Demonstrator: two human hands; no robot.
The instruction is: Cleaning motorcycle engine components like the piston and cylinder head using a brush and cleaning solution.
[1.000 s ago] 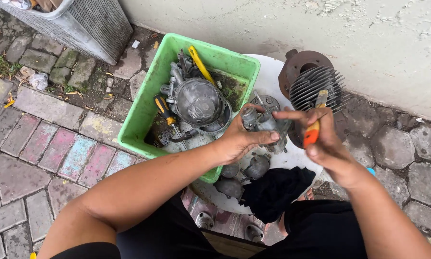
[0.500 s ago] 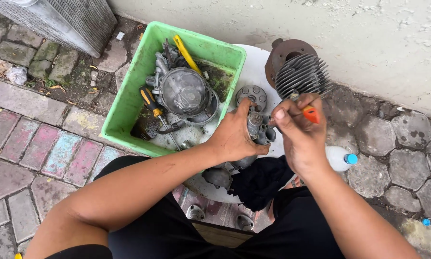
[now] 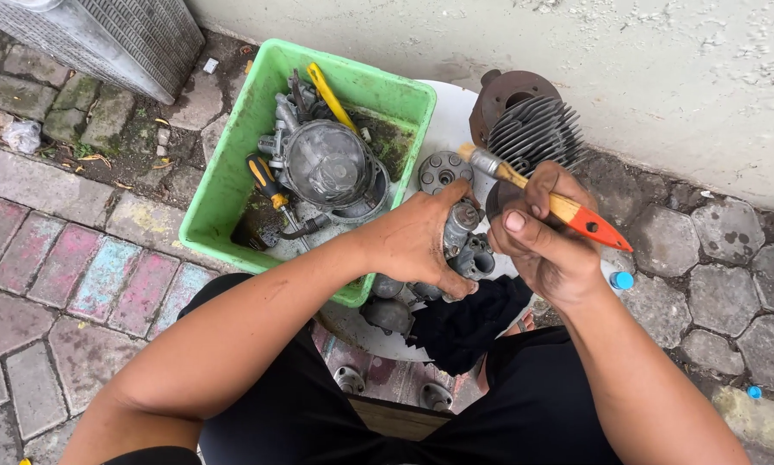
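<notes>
My left hand (image 3: 417, 241) grips a grey metal engine part (image 3: 466, 239) over a white round tray (image 3: 443, 129). My right hand (image 3: 546, 237) holds a paintbrush (image 3: 549, 200) with an orange handle; its bristle end points up and left toward a round grey metal part (image 3: 443, 170). A black rag (image 3: 466, 320) lies on the tray just below both hands. More grey metal pieces (image 3: 387, 314) lie at the tray's near edge.
A green plastic tub (image 3: 223, 185) on the left holds a large grey engine casing (image 3: 328, 164), a screwdriver (image 3: 270, 185) and a yellow tool (image 3: 331, 96). A finned cylinder (image 3: 535, 131) stands by the wall. A wire crate (image 3: 102, 34) is far left. A blue cap (image 3: 621, 280) lies on paving.
My right hand has turned the brush, so its bristle end now points up-left past the metal part. The view has shifted slightly; my left hand still holds the part.
</notes>
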